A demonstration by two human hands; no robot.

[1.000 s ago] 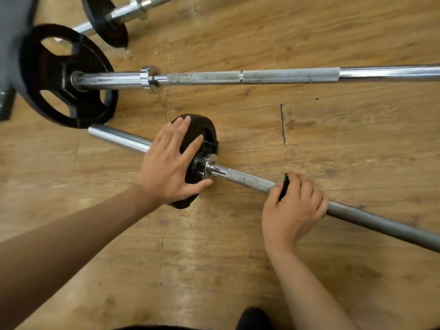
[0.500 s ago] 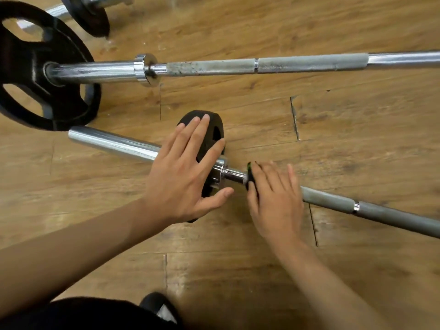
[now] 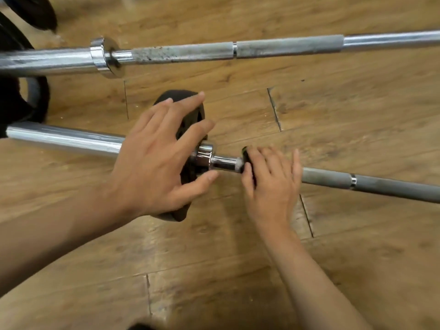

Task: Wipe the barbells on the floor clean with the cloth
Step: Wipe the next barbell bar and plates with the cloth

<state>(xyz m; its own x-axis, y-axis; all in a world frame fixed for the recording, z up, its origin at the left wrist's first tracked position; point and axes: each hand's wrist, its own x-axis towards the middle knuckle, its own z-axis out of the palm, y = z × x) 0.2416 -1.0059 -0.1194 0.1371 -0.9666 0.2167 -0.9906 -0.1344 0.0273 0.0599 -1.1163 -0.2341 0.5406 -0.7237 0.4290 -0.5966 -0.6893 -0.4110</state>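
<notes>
Near barbell (image 3: pixel 328 178) lies on the floor (image 3: pixel 357 115), running left to right and angling nearer toward the right. I judge it heavy, rigid steel that rolls easily: the chrome parts look slick, the grey knurled stretch grippier. Best steadied at the small black plate (image 3: pixel 193 114), not lifted. Cloth (image 3: pixel 246 156) is dark, soft and thin (only an edge shows, so I can't tell its full size). It sits on the shaft just right of the chrome collar.

Left hand (image 3: pixel 154 163): released, fingers spread straight and pressing on the plate face, thumb by the collar. Right hand (image 3: pixel 271 184): curled over the shaft, grasping the cloth against it. Far barbell (image 3: pixel 285 47) is well apart, untouched.
</notes>
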